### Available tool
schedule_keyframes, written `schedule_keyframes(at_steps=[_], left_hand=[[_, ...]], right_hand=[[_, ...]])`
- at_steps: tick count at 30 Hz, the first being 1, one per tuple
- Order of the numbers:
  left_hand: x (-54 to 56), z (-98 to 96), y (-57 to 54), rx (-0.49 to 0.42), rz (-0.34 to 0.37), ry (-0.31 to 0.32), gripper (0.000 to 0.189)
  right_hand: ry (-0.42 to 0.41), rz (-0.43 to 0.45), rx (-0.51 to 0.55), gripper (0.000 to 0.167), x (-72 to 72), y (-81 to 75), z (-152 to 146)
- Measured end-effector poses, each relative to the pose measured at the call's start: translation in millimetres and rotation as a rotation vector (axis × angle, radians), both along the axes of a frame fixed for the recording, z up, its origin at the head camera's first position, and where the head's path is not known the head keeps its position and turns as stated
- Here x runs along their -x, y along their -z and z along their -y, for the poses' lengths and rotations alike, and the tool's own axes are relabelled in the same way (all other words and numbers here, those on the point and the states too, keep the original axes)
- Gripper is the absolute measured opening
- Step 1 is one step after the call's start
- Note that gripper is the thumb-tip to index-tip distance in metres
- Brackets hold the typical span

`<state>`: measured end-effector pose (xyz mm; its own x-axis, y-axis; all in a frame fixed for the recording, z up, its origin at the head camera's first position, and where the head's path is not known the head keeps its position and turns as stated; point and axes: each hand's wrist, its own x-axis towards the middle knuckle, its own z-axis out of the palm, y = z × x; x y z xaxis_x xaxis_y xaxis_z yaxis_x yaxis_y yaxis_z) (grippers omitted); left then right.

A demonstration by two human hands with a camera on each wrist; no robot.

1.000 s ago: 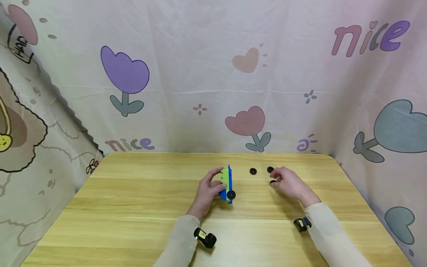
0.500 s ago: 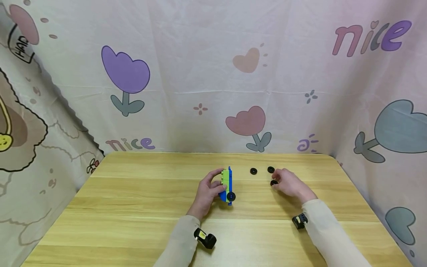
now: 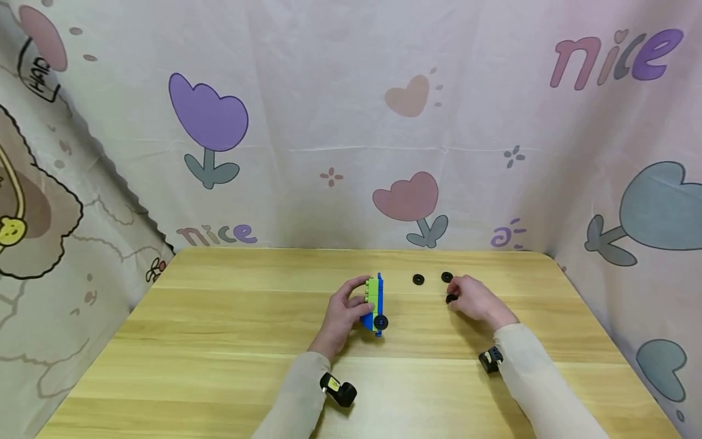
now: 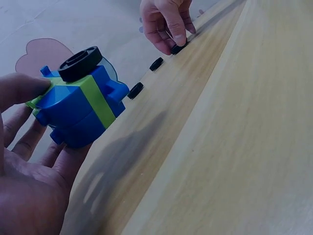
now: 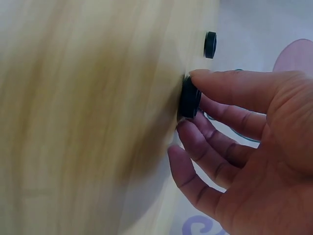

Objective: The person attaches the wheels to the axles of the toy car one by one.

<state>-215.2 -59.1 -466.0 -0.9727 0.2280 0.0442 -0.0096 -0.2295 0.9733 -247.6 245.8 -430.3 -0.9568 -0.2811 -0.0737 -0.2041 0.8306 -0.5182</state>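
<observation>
In the head view my left hand (image 3: 339, 316) grips a toy car (image 3: 372, 296) built from blue and lime-green blocks, tipped on its side above the table. One black wheel (image 4: 79, 63) is fitted to the car, as the left wrist view shows. My right hand (image 3: 478, 301) is to the right, low over the wood. Its thumb and fingertips pinch a loose black wheel (image 5: 190, 99) by opposite edges, close against the tabletop. My fingers partly cover that wheel in the head view.
Two more black wheels lie on the wooden table (image 3: 219, 341): one wheel (image 3: 418, 279) between the hands toward the back, another wheel (image 3: 446, 277) just beyond my right fingertips. A printed curtain (image 3: 296, 122) hangs behind the table's far edge.
My right fingers have settled onto the nearest loose wheel, and the right forearm has shifted slightly left. The left hand keeps holding the toy car in nearly the same place.
</observation>
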Motion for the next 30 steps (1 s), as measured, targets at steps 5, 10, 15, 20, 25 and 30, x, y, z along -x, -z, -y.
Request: schedule_keyframes(at_steps=[5,10,15,20,25,30], left_hand=[[-1.2,0.1,0.5,0.017,0.002,0.003,0.055],[-2.5,-0.9,0.7,0.013,0.001,0.001,0.056],[-4.2,-1.3,-0.6,0.016,0.008,0.002,0.056],[-3.9,-0.8,1.0,0.02,0.006,0.002,0.055],[-2.9,-1.3,2.2,0.024,0.006,0.009,0.054],[-4.1,-2.4,0.6,0.027,0.01,0.01,0.054]], right_hand=[[-0.011,-0.006,-0.006,0.023,-0.3,0.1,-1],[-0.014,-0.027,0.012,0.022,-2.4,0.2,0],[-0.022,-0.056,0.055,0.022,-6.4,-4.1,4],[-0.038,-0.096,0.109,0.024,-12.5,-9.8,9],[-0.06,-0.127,0.167,0.026,-17.9,-16.3,18],[-0.084,-0.162,0.217,0.027,-21.0,-20.2,25]])
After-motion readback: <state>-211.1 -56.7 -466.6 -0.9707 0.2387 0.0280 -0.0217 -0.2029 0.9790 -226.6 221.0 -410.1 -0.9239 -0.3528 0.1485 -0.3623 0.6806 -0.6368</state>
